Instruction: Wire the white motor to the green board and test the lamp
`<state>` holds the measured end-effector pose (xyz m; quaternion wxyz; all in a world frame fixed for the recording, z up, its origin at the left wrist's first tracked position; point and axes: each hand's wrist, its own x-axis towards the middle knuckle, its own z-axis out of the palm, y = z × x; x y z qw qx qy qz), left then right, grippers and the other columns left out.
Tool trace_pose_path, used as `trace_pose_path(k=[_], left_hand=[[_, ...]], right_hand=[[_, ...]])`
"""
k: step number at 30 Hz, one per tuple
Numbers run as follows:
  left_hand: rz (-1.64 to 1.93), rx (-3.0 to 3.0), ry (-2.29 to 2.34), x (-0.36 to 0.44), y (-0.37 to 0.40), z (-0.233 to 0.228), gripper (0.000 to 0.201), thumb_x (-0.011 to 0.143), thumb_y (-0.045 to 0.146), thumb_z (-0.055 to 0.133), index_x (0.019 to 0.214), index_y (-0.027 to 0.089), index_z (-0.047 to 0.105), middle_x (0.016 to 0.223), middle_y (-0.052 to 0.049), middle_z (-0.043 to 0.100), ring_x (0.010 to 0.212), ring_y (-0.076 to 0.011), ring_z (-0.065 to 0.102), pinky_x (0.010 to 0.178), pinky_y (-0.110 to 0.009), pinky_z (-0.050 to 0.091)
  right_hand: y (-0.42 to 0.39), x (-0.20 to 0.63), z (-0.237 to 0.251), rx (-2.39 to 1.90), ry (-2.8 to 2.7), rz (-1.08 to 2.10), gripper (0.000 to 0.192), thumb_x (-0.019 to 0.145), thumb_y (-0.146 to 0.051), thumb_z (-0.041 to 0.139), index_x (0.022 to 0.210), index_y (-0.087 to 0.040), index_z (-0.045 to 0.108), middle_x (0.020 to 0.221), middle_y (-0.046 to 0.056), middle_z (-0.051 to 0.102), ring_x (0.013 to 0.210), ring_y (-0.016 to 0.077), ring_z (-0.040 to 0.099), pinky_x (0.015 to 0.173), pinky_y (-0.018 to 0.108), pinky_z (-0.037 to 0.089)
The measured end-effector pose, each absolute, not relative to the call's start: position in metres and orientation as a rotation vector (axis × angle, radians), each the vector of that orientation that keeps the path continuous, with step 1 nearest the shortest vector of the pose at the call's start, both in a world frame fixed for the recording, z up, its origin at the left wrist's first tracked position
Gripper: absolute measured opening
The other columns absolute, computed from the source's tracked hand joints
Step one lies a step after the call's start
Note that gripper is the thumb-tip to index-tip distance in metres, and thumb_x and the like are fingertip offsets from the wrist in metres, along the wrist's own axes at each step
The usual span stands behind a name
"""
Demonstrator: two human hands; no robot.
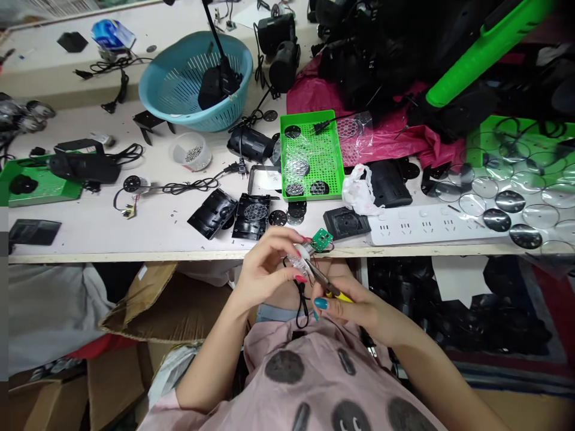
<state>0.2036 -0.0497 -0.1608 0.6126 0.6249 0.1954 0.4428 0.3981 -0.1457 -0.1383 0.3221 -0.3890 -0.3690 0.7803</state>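
Close in front of my body, my left hand [272, 263] pinches a small clear and white part [298, 261] between thumb and fingers. A green circuit board [322, 239] sits just beyond it at the table's edge, with thin wires near it. My right hand [345, 302] is closed round pliers [320, 275] with yellow handles. Their metal jaws touch or nearly touch the clear part; whether they grip a wire cannot be made out. A black cord [302, 305] hangs below the part over my lap.
Black housing halves [213, 214] lie beyond my left hand. Further back are a green basket [339, 149], a blue basket [153, 99] and a tub of screws [177, 152]. A white power strip [435, 224] lines the right front edge, beside clear discs [541, 214]. Cardboard boxes [148, 299] stand below left.
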Motion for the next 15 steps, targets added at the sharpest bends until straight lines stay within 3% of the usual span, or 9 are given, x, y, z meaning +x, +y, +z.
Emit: trace_pose_path(k=[2,5,10,15], left_hand=[[1.007,1.360,0.460,0.203,-0.049,-0.161,0.048,0.069,0.009,0.086,0.110,0.022,0.065,0.122,-0.007,0.055,0.109,-0.0242,0.066,0.097,-0.040,0.058],[0.956,1.361,0.426,0.203,-0.049,-0.160,0.036,0.070,0.006,0.084,0.099,0.019,0.067,0.123,-0.007,0.052,0.111,-0.0275,0.067,0.099,-0.041,0.057],[0.991,1.372,0.314,0.201,-0.046,-0.159,0.032,0.071,0.004,0.083,0.093,0.017,0.065,0.118,-0.007,0.062,0.108,-0.0273,0.069,0.099,-0.050,0.057],[1.054,1.630,0.316,0.193,-0.044,-0.153,0.027,0.071,0.008,0.084,0.088,0.015,0.065,0.111,-0.011,0.070,0.100,-0.0236,0.070,0.085,-0.040,0.061]], right_hand=[[-0.145,0.400,-0.134,-1.054,-1.040,2.034,0.031,0.093,-0.048,0.062,0.089,-0.018,0.059,0.081,-0.001,0.056,0.076,0.0128,0.049,0.071,0.025,0.036],[-0.144,0.402,-0.127,-1.149,-1.148,2.007,0.030,0.094,-0.048,0.061,0.089,-0.019,0.059,0.085,-0.001,0.056,0.083,0.0146,0.050,0.076,0.025,0.036],[-0.145,0.404,-0.121,-1.204,-1.281,1.981,0.032,0.095,-0.051,0.058,0.094,-0.018,0.060,0.087,0.000,0.057,0.082,0.0152,0.050,0.074,0.025,0.038],[-0.148,0.411,-0.113,-1.344,-1.378,1.944,0.024,0.096,-0.042,0.056,0.101,-0.020,0.063,0.093,0.001,0.059,0.086,0.0173,0.053,0.077,0.026,0.041]])
